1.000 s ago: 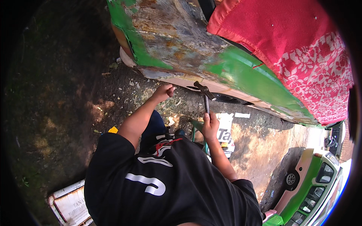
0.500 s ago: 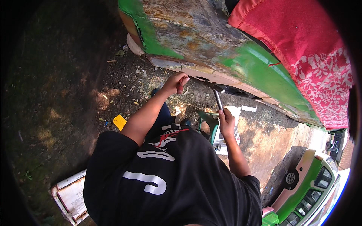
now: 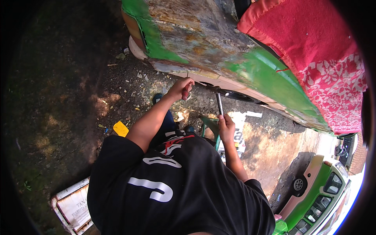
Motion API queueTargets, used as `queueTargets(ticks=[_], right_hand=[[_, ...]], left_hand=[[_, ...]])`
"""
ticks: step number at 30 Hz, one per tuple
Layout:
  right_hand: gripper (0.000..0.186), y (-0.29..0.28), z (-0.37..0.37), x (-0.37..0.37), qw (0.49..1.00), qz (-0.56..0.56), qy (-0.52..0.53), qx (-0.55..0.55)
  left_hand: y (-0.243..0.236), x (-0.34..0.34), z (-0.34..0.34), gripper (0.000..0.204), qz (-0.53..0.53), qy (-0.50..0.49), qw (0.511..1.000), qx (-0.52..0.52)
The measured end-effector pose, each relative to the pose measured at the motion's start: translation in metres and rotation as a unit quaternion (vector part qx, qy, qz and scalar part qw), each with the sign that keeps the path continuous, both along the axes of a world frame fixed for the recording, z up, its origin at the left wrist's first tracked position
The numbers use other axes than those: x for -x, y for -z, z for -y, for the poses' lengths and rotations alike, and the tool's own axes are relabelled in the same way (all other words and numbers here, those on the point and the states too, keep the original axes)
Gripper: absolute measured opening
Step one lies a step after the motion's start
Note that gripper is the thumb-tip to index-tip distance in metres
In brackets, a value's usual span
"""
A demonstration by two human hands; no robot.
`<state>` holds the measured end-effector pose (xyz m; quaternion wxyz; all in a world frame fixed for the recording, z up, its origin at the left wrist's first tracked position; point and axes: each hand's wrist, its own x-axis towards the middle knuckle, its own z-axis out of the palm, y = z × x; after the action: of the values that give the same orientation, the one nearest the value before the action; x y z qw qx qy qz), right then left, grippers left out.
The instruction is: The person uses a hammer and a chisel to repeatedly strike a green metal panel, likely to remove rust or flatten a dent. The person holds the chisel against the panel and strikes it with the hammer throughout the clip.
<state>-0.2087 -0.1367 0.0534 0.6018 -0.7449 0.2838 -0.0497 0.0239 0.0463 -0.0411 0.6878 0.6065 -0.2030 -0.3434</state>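
Observation:
My left hand [image 3: 181, 87] is closed around a red-handled screwdriver [image 3: 185, 94]. Its thin shaft points up at the pale lower edge of a vehicle body [image 3: 203, 43]; whether the tip touches is hard to tell. Bare rusty metal and green paint cover that body. In my right hand [image 3: 226, 126] is a hammer [image 3: 219, 104], gripped low on its silver handle. The dark hammer head lies just right of the left hand, apart from the screwdriver and partly lost against the vehicle's shaded underside.
A red patterned cloth [image 3: 309, 47] drapes over the vehicle at the right. Below my right hand are a green stool [image 3: 211, 127] and printed sheets [image 3: 239, 129]. A yellow piece [image 3: 120, 128] lies on the dirt. A white framed sign [image 3: 74, 205] and a green-and-white van [image 3: 313, 196] stand farther off.
My right hand has moved slightly left and down with the hammer, bringing its head nearer the left hand. My left hand keeps its grip on the screwdriver. The view has shifted a little.

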Motion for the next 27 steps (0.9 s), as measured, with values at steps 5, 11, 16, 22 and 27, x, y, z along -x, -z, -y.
queueTargets(ticks=[5, 11, 16, 22, 27], right_hand=[[0.030, 0.001, 0.006, 0.001, 1.000, -0.014, -0.015, 0.020], [0.029, 0.005, 0.006, 0.002, 1.000, 0.005, -0.015, 0.026], [0.027, 0.009, 0.004, 0.003, 0.997, 0.025, -0.019, 0.067], [0.026, -0.002, 0.001, 0.005, 0.997, 0.003, -0.033, 0.076], [0.026, -0.005, -0.002, 0.004, 0.995, 0.008, -0.039, 0.096]], left_hand=[[-0.005, 0.002, 0.003, 0.007, 0.091, 0.003, 0.996, -0.012], [-0.017, 0.001, 0.000, 0.003, 0.162, 0.010, 0.986, -0.047], [-0.009, -0.009, -0.002, 0.007, 0.129, 0.029, 0.990, -0.056], [-0.017, -0.011, -0.006, 0.010, 0.213, 0.045, 0.974, -0.058], [-0.014, -0.011, -0.006, 0.009, 0.261, 0.038, 0.964, -0.033]])
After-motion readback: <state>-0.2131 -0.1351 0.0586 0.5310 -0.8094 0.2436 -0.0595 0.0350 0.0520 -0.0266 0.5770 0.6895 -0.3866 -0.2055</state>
